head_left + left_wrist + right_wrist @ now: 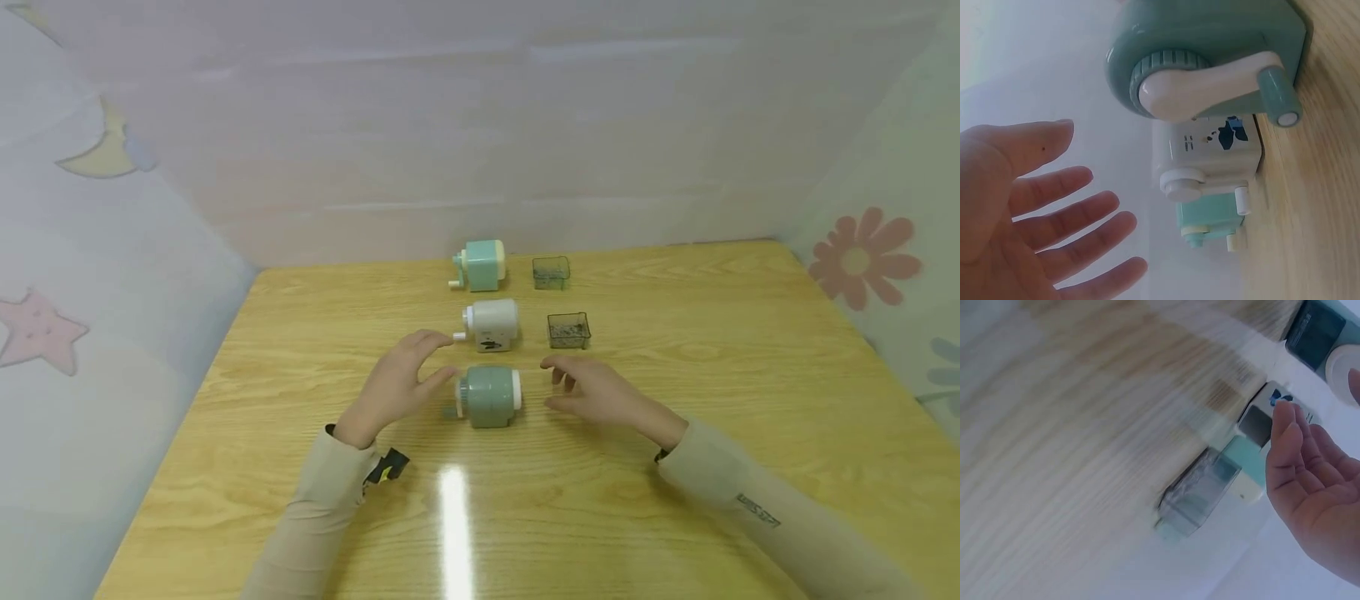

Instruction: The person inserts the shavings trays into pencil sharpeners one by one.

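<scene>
- Grey-green sharpener (490, 397): sitting on the table (675, 467), nearest the person of three sharpeners lined up front to back; lying directly between the two hands, touched by neither.
- Long axis: running left to right across the person, with the crank handle (1222, 84) pointing toward the left side and the white-rimmed face toward the right.
- Left hand (397, 385): hovering just beside the crank end, fingers (1066, 225) spread and relaxed, grasping nothing; the thumb is reaching closest, so this hand is judged the nearer of the two.
- Right hand (600, 396): hovering near the opposite end with a slightly wider gap, fingers (1291, 447) loosely extended and released, holding nothing.
- White sharpener (492, 325): standing just behind the grey-green one, crank also facing left.
- Mint sharpener (480, 265): standing farthest back in the same row.
- Two clear shavings trays (568, 330) and (551, 272): resting to the right of the white and mint sharpeners, apart from them; no tray showing beside the grey-green one.
- Judgement: both hands are flanking the sharpener along its long axis.
</scene>
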A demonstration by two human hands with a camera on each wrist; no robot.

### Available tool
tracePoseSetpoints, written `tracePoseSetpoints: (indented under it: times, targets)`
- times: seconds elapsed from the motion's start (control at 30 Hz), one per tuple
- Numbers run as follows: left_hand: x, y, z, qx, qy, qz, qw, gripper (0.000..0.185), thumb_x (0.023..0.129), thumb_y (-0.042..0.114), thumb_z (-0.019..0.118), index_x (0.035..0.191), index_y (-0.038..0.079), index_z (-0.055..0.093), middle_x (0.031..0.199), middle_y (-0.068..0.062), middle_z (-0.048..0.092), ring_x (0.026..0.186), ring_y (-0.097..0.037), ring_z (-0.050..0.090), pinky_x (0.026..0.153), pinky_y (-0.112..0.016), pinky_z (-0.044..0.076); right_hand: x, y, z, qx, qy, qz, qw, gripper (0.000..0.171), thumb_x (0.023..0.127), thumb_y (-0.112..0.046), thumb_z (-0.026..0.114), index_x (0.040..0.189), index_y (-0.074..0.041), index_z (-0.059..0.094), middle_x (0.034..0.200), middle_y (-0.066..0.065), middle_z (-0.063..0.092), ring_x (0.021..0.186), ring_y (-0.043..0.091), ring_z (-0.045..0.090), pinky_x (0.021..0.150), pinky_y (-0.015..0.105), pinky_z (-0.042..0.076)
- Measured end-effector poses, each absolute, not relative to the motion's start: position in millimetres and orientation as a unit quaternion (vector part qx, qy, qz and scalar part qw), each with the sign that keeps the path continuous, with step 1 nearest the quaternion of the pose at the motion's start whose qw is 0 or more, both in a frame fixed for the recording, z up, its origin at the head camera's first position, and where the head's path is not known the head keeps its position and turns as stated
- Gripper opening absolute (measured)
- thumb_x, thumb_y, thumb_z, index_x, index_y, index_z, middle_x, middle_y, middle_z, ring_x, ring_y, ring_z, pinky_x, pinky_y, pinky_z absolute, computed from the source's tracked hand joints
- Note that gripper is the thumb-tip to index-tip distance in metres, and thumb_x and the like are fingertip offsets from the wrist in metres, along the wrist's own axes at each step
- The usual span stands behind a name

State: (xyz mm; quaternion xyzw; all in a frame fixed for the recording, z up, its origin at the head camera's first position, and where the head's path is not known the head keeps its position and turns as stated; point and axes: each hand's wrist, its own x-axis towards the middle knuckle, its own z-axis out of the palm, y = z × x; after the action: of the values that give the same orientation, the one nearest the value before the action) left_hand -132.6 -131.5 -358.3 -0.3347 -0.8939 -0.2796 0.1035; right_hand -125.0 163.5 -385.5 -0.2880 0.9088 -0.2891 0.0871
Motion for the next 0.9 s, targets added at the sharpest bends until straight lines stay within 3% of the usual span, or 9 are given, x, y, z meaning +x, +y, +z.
tracePoseSetpoints:
  times: [0.17,0.47,0.9]
  targets:
    - [-137.5,-134.9,-359.2,-0.325,-0.898,-0.279,0.098,0.038,0.087,0.022,0.063,0.117,-0.001,0.056,0.116,-0.015,0.057,0.108,-0.030,0.053,0.092,-0.043,0.044,-125.4,180.6,-386.2,-0.260,0.916,-0.303,0.048,0.054,0.083,-0.019,0.067,0.129,0.001,0.045,0.098,0.010,0.060,0.081,0.017,0.056,0.064,0.030,0.047]
    - [-145.3,-137.3,-361.7,-0.305,-0.906,-0.278,0.093,0.034,0.086,0.018,0.064,0.113,-0.001,0.058,0.113,-0.016,0.058,0.107,-0.031,0.053,0.091,-0.044,0.044,-131.3,205.0,-390.1,-0.224,0.924,-0.309,0.027,0.053,0.083,-0.018,0.068,0.127,0.001,0.046,0.098,0.012,0.058,0.080,0.019,0.057,0.062,0.032,0.048]
    - [-146.9,-141.4,-364.5,-0.289,-0.913,-0.279,0.073,0.033,0.088,0.021,0.062,0.114,0.001,0.058,0.114,-0.015,0.058,0.108,-0.031,0.053,0.091,-0.045,0.043,-159.5,219.5,-380.4,-0.188,0.935,-0.296,0.045,0.064,0.079,-0.013,0.070,0.132,0.006,0.038,0.104,0.023,0.056,0.078,0.025,0.058,0.065,0.040,0.050]
